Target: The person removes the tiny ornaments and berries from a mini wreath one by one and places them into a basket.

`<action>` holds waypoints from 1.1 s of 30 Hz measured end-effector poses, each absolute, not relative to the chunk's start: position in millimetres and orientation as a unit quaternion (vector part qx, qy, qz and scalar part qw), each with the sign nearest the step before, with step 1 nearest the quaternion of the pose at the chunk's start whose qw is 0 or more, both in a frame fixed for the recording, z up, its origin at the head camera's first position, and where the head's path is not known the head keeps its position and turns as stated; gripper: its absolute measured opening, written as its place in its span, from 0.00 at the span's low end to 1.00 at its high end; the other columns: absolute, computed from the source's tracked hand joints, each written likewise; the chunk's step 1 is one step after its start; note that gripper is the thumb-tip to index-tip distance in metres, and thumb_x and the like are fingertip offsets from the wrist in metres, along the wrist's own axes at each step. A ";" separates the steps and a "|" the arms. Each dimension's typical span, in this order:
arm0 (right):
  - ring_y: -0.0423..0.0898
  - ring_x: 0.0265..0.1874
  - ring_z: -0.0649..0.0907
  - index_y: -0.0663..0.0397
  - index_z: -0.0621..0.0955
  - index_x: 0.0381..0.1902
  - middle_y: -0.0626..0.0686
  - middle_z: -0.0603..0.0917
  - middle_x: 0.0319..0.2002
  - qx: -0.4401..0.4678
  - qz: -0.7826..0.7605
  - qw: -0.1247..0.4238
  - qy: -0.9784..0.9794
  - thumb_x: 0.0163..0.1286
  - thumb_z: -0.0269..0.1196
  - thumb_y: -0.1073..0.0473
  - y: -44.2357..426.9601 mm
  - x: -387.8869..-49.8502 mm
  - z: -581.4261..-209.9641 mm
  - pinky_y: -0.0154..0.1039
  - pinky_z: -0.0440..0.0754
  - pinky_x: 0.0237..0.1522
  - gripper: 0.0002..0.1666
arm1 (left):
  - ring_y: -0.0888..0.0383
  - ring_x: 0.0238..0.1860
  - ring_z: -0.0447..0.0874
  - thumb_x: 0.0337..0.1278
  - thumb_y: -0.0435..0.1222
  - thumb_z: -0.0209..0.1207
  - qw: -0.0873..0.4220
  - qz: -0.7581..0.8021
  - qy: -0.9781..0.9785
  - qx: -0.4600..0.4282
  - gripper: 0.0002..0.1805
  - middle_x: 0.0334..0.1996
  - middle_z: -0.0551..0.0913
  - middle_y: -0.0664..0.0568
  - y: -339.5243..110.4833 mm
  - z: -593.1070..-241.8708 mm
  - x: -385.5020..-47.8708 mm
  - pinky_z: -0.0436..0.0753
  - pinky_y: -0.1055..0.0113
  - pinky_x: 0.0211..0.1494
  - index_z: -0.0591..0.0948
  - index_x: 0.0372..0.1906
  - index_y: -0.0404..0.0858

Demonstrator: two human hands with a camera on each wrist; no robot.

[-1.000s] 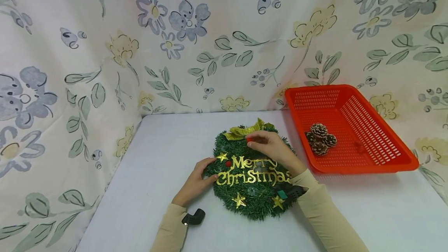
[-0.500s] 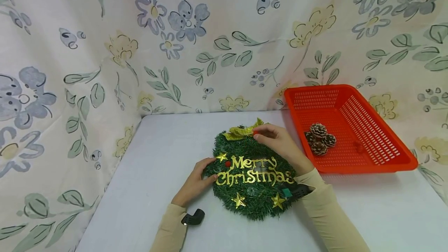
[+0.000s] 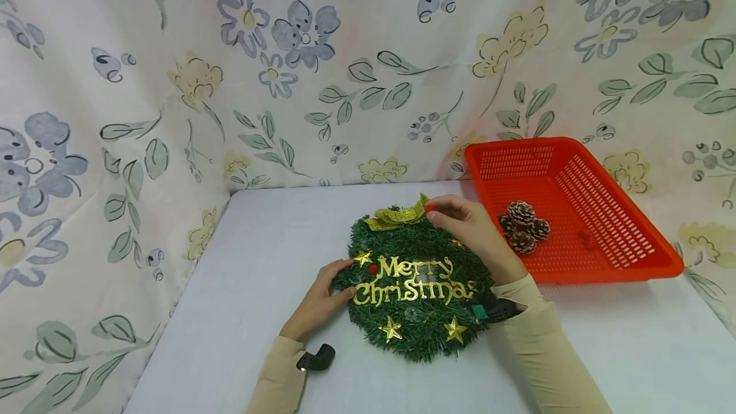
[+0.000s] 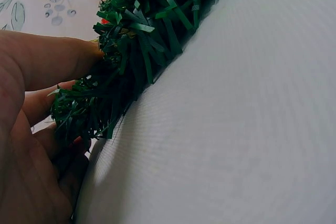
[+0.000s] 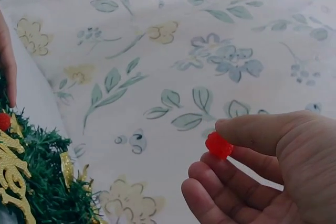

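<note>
A green tinsel wreath (image 3: 422, 344) lies on the white table, bearing gold "Merry Christmas" lettering (image 3: 411, 291), gold stars (image 3: 391, 329), a gold bow (image 3: 399, 216) and a red berry (image 3: 373, 269). My left hand (image 3: 322, 292) grips its left edge; in the left wrist view the thumb and fingers (image 4: 58, 59) lie around the tinsel. Between thumb and fingertips, my right hand (image 3: 474, 229) pinches a small, bumpy red berry (image 5: 219, 145). That hand is raised over the wreath's upper right, beside the bow, and partly hides the tinsel below it.
A red plastic basket (image 3: 604, 273) stands at the right on the table (image 3: 259, 241), with several pine cones (image 3: 522, 225) and a small red piece (image 3: 588, 239) inside. Flowered cloth (image 3: 345, 165) hangs behind and along the left side.
My right hand has moved right and slightly up along the wreath's top, from over the bow to its right end, still pinching the berry. The left hand keeps its grip in place.
</note>
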State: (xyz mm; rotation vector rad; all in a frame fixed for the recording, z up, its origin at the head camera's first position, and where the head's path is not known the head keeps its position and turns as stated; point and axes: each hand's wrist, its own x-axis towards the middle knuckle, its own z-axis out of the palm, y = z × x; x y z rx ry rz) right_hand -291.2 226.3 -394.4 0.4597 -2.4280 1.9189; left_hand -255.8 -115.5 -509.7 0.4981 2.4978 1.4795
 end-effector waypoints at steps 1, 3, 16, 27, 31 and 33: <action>0.41 0.42 0.85 0.60 0.81 0.57 0.48 0.86 0.44 0.146 0.614 0.010 -0.776 0.74 0.64 0.59 227.5 -290.8 -393.6 0.32 0.85 0.45 0.17 | 0.42 0.80 0.53 0.68 0.39 0.63 0.098 0.499 0.845 0.168 0.33 0.78 0.60 0.43 -115.6 -509.7 -256.0 0.58 0.38 0.80 0.67 0.75 0.50; 0.41 0.41 0.85 0.61 0.81 0.57 0.45 0.86 0.43 0.147 0.617 0.015 -0.773 0.74 0.64 0.59 229.9 -289.9 -391.7 0.31 0.85 0.45 0.17 | 0.42 0.80 0.53 0.68 0.40 0.63 0.098 0.498 0.845 0.168 0.33 0.78 0.60 0.43 -115.9 -509.8 -255.9 0.58 0.38 0.80 0.67 0.75 0.51; 0.39 0.48 0.83 0.56 0.81 0.58 0.45 0.84 0.48 0.093 0.653 0.018 -0.752 0.74 0.65 0.55 246.3 -281.7 -380.3 0.29 0.80 0.56 0.19 | 0.42 0.80 0.53 0.68 0.40 0.63 0.100 0.493 0.848 0.168 0.33 0.78 0.59 0.42 -116.4 -508.2 -254.7 0.58 0.38 0.80 0.67 0.75 0.51; 0.36 0.46 0.84 0.55 0.81 0.57 0.45 0.85 0.47 0.093 0.620 0.072 -0.776 0.74 0.64 0.54 263.3 -283.0 -378.1 0.24 0.82 0.51 0.18 | 0.43 0.80 0.53 0.68 0.40 0.64 0.098 0.495 0.847 0.166 0.33 0.78 0.60 0.44 -116.0 -509.1 -255.5 0.58 0.39 0.80 0.68 0.75 0.51; 0.36 0.48 0.83 0.54 0.81 0.58 0.46 0.85 0.49 0.078 0.611 0.070 -0.785 0.74 0.64 0.51 266.5 -283.5 -377.3 0.23 0.81 0.51 0.19 | 0.42 0.80 0.53 0.68 0.40 0.63 0.098 0.494 0.848 0.167 0.33 0.78 0.60 0.43 -115.8 -509.0 -255.6 0.58 0.38 0.80 0.67 0.75 0.51; 0.36 0.49 0.83 0.54 0.81 0.58 0.43 0.84 0.49 0.073 0.608 0.071 -0.787 0.74 0.64 0.51 268.2 -283.8 -377.0 0.23 0.81 0.51 0.20 | 0.41 0.80 0.54 0.68 0.40 0.64 0.094 0.494 0.847 0.169 0.33 0.78 0.60 0.42 -115.6 -509.3 -255.6 0.58 0.37 0.79 0.67 0.75 0.51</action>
